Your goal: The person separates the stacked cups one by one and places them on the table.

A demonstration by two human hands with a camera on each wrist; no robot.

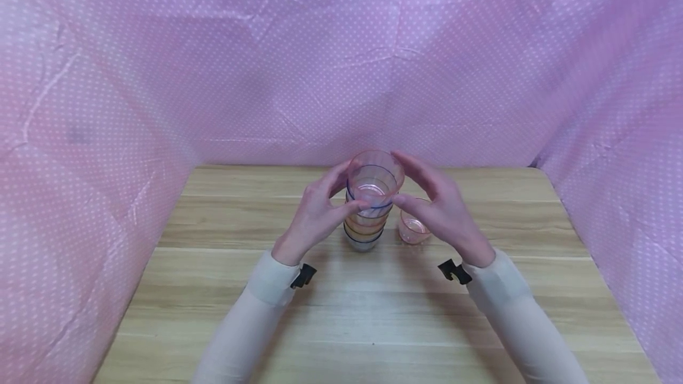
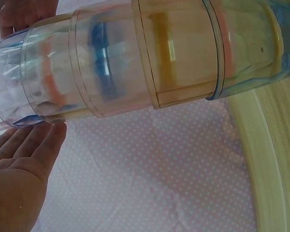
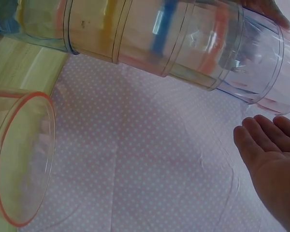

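A tall stack of nested clear plastic cups [image 1: 365, 227], with blue, orange and pink bands, stands upright on the table. At its top sits a cup with a pink rim [image 1: 376, 176]. My left hand [image 1: 320, 206] is at the stack's upper left, thumb in front and fingers behind. Its straight fingers [image 2: 43, 145] lie along the side near the top in the left wrist view. To the right, my right hand [image 1: 440, 203] frames the top cup with spread thumb and fingers. The right wrist view shows those fingers [image 3: 261, 137] straight, with a small gap from the cup.
Another pink-rimmed cup [image 1: 413, 230] stands upright just right of the stack, partly hidden by my right hand. The wooden table [image 1: 341, 325] is bordered at the back and sides by a pink dotted cloth [image 1: 320, 76].
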